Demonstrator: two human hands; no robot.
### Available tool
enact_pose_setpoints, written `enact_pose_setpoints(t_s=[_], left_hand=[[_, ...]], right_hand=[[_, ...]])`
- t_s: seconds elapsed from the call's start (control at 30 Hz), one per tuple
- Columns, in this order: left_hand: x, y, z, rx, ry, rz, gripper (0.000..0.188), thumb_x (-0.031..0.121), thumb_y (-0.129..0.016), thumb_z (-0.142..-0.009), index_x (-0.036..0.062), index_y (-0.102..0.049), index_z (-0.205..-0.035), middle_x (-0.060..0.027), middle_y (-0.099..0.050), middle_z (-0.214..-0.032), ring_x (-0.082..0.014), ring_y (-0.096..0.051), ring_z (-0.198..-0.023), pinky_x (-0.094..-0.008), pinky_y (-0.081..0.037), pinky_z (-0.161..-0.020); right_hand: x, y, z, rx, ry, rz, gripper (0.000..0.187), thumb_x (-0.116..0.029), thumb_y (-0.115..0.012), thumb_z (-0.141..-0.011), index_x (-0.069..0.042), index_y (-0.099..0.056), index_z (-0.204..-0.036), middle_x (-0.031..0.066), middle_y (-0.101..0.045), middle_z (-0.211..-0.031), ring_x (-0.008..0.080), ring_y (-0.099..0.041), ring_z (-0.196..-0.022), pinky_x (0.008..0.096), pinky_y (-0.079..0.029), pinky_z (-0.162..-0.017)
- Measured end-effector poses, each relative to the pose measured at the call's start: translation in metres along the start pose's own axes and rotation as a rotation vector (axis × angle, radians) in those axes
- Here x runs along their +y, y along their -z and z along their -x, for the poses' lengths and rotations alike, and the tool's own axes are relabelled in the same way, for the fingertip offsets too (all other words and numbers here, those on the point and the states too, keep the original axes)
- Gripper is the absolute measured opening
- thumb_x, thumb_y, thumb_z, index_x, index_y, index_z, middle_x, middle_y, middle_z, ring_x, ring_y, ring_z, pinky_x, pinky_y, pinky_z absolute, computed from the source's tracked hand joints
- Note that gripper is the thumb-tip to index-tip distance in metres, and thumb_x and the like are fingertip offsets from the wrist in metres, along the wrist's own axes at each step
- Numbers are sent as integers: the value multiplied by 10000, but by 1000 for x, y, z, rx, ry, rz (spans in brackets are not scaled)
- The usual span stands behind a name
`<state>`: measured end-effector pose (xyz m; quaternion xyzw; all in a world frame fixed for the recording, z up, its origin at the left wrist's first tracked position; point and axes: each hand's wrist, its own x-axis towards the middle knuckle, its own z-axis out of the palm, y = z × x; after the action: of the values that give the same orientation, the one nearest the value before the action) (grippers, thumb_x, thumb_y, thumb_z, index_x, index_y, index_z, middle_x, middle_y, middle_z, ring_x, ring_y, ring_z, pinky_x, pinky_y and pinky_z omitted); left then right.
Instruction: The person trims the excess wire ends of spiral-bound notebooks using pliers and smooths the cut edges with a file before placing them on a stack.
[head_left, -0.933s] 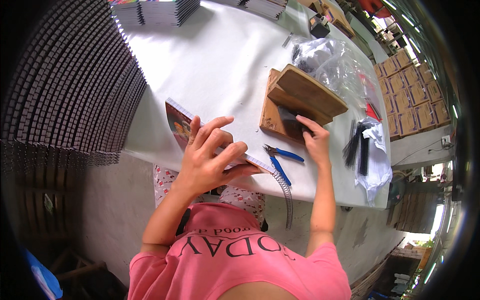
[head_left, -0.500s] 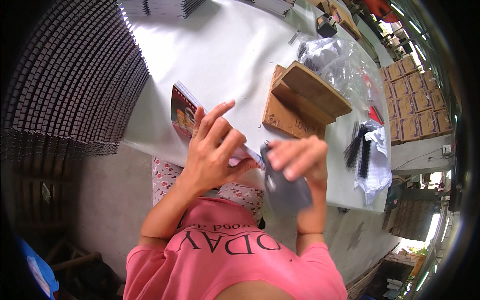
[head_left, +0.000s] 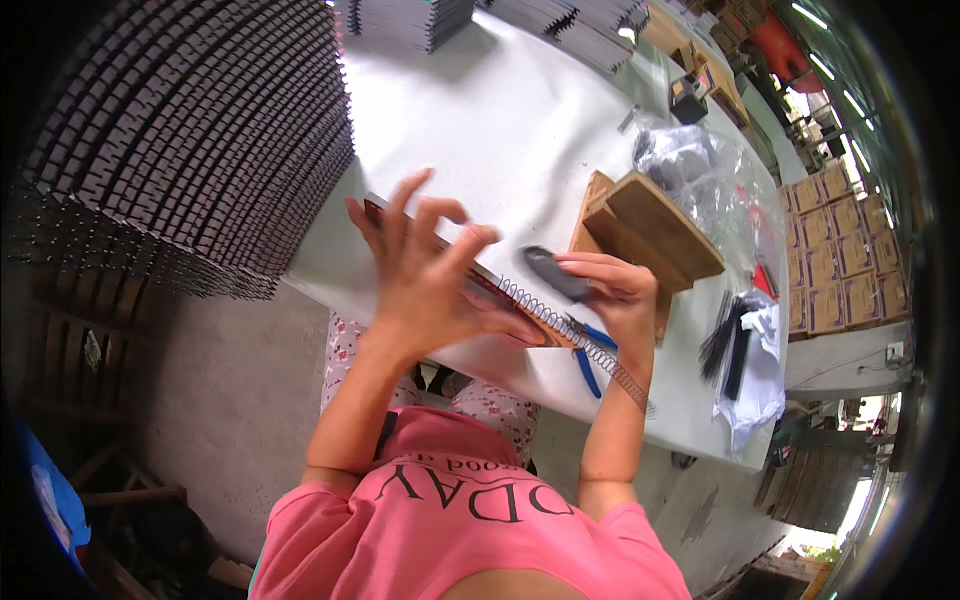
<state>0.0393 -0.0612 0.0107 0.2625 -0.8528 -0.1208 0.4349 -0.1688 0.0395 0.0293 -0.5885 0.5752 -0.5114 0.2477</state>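
My left hand point(head_left: 425, 285) is closed around a small notebook point(head_left: 374, 208), fingers bent over its far side and thumb along the near side. A thin wire spiral coil point(head_left: 525, 298) runs along the notebook's edge. Its loose end point(head_left: 628, 385) sticks out past the notebook toward my right forearm. My right hand point(head_left: 620, 290) grips a dark grey, flat oval object point(head_left: 553, 273) between thumb and fingers, above the coil; its kind cannot be made out. Beneath the coil, beside my right wrist, lie blue-handled pliers point(head_left: 587, 372), partly hidden.
A tall stack of coil-bound books point(head_left: 210, 140) rises at the left. Right of my hands stands a wooden block stand point(head_left: 650, 230). Clear plastic wrap point(head_left: 690, 160), black coils point(head_left: 735, 350) and white crumpled paper point(head_left: 757, 370) lie along the white table's point(head_left: 480, 130) right side.
The notebook has turned so its edge shows, with the spiral coil now visible along it. My right hand has lifted the grey object up off the notebook's end. Pliers have come into sight.
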Motion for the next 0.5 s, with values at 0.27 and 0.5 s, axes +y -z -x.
enact_pose_setpoints(t_s=[0.27, 0.5], left_hand=[[-9, -11, -10, 120, -40, 178, 573, 545, -782, -408, 95, -537, -664, -91, -426, -1086, -330, -358, -1125, -469, -309, -910], [-6, -19, -5, 107, 84, 273, 605, 421, -867, -346, 94, -522, -720, -158, -344, -1164, -332, -383, -1048, -400, -394, -804]], right_hand=[[8, -14, -4, -2, 241, -547, 188, 109, -633, -691, -32, -696, -798, 210, -667, -874, 192, -666, -810, 306, -529, -719], [-13, -15, -12, -72, 219, -361, 162, 85, -613, -689, 6, -700, -801, 176, -672, -924, 214, -654, -845, 285, -516, -725]])
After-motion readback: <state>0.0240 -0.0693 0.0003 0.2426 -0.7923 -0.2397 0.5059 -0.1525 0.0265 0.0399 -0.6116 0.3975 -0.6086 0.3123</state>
